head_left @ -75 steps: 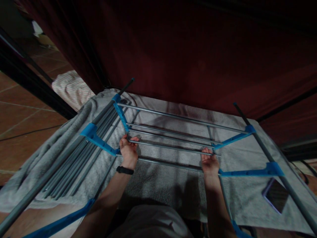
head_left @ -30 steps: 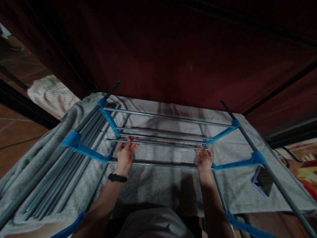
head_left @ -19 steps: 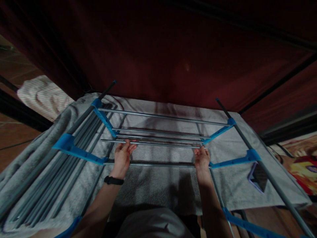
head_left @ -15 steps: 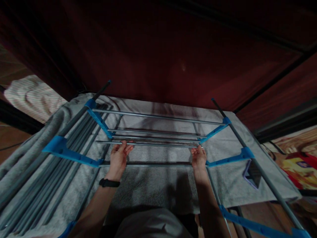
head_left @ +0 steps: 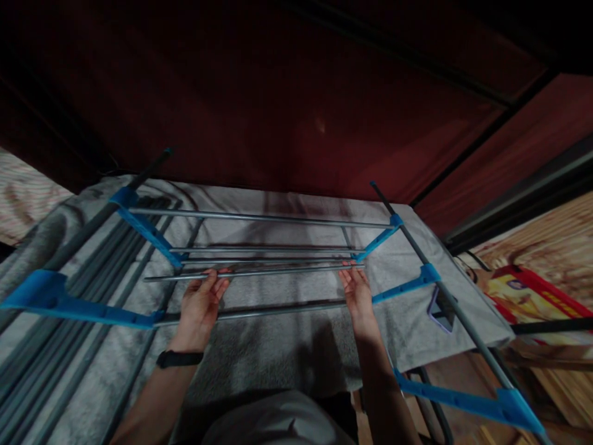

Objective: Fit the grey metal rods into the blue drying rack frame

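Observation:
A thin grey metal rod (head_left: pixel 278 271) lies across both hands, above the grey cloth. My left hand (head_left: pixel 201 300) grips it left of the middle, the rod's left end sticking out past the fingers. Near its right end, my right hand (head_left: pixel 356 289) pinches the same rod. Around them stands a rack frame of grey tubes with blue plastic brackets: a left bracket (head_left: pixel 92 309), a right bracket (head_left: pixel 405 283) and a far right bracket (head_left: pixel 377 240). Crossbars join the two sides, among them a far crossbar (head_left: pixel 264 217) and a near crossbar (head_left: pixel 282 309), which passes behind my wrists.
Several loose grey tubes (head_left: pixel 88 296) lie side by side at the left on the cloth (head_left: pixel 296 352). A phone (head_left: pixel 442 310) rests at the right under the frame's side tube. Beyond the cloth rises a dark red panel (head_left: pixel 278 123). A red and yellow package (head_left: pixel 532 296) sits far right.
The view has shifted right, so the frame appears further left. The held rod now tilts, its left end lower than its right. Both hands keep their hold on it.

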The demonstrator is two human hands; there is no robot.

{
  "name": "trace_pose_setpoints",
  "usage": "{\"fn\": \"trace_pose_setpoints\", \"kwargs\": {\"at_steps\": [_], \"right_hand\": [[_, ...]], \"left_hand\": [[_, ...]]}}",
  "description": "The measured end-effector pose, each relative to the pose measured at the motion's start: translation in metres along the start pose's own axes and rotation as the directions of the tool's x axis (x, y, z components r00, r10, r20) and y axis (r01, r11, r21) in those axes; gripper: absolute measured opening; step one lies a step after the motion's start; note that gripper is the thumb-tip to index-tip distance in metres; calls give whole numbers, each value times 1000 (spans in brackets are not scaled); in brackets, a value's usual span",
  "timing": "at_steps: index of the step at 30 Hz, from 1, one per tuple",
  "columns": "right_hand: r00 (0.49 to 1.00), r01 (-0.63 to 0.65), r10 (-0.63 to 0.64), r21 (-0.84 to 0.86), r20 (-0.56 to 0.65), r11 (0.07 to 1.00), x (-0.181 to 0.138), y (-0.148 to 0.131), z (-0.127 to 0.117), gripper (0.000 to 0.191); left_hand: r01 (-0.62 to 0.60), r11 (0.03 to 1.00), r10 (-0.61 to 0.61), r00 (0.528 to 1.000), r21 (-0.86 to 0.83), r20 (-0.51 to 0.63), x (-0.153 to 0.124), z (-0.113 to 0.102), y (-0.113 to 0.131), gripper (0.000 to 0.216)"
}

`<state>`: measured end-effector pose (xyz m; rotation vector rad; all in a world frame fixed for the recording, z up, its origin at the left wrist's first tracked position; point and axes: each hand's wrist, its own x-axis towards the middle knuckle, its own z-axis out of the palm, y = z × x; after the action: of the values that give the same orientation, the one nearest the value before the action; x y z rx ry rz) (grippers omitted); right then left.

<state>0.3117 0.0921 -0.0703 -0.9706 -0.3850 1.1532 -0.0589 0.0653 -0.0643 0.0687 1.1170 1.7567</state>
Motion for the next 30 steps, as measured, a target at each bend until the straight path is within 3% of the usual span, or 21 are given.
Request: {"fn": "trace_pose_setpoints", "kwargs": {"at_steps": [8,12,18,25,30], "right_hand": [[996,51,-55,-48,-66,998,-4,1,2,35],[995,49,-54,-62,-86,997,-4,2,-1,34],[991,8,-15,-55,-132,998,0,3,-4,29],[999,-6,5,-27,-46,1000,0,9,-5,16],[999,8,-8,-2,-40,1000,1,15,-9,19]], "left_hand": [[-11,1000,11,1000,18,-13,2,0,1,26],[-23,999,24,999,46,-23,2,0,7,16],[-66,997,67,997,38,-29,1,0,8,20],[-18,999,23,995,52,-98,-1,6,3,30],[-17,999,21,994,35,-106,-6,8,1,31]]}}
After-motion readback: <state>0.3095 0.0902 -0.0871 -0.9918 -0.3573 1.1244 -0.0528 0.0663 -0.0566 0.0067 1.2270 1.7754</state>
